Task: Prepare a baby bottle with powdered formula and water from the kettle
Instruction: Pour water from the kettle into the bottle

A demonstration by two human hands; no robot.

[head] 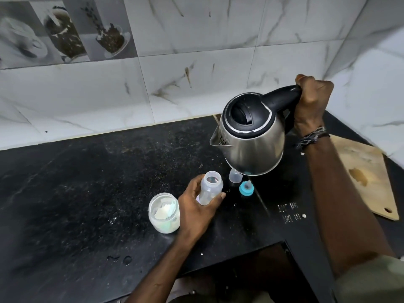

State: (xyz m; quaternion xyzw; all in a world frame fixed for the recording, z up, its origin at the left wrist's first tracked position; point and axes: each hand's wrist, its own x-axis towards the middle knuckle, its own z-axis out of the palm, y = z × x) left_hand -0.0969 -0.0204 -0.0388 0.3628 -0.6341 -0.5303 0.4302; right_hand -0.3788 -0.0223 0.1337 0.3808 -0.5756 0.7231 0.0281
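Observation:
My left hand (pixel 197 207) grips a clear, uncapped baby bottle (pixel 211 186) that stands upright on the black counter (pixel 87 193). My right hand (pixel 311 101) grips the black handle of a steel kettle (pixel 251 136), which hangs in the air up and to the right of the bottle, its spout pointing left and its lid closed. No water is visible leaving the spout. An open glass jar (pixel 164 213) of white formula powder stands just left of my left hand. The teal-ringed nipple (pixel 246 188) and a clear cap (pixel 235 176) lie on the counter below the kettle.
A wooden cutting board (pixel 369 178) lies at the right on the counter. Tiled walls close off the back and the right side. Water drops (pixel 122 259) sit near the front edge. The counter steps back at the bottom right, where a dark opening shows.

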